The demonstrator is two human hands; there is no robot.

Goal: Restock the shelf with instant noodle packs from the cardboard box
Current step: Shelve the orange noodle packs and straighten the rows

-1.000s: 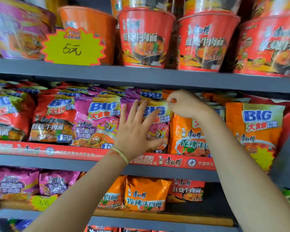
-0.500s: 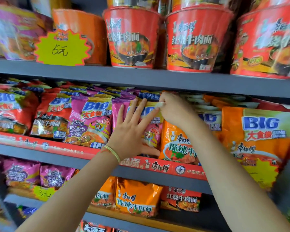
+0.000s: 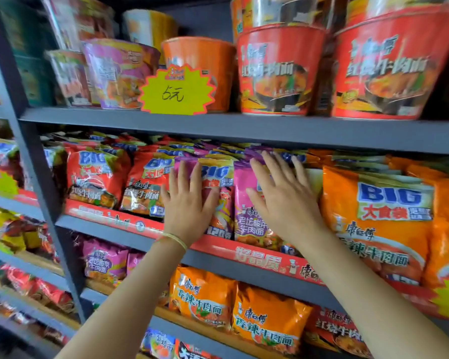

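both hands lie flat with fingers spread, the left hand (image 3: 189, 200) on one purple pack (image 3: 215, 182) and the right hand (image 3: 283, 198) on its neighbour (image 3: 246, 203), both packs upright on the shelf (image 3: 114, 226) straight ahead; no box shows.

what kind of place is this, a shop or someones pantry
Most likely a small grocery shop. Grey metal shelving holds rows of instant noodle packs and noodle cups, a yellow starburst price tag reads 5元, and a red branded strip runs along the shelf edge.
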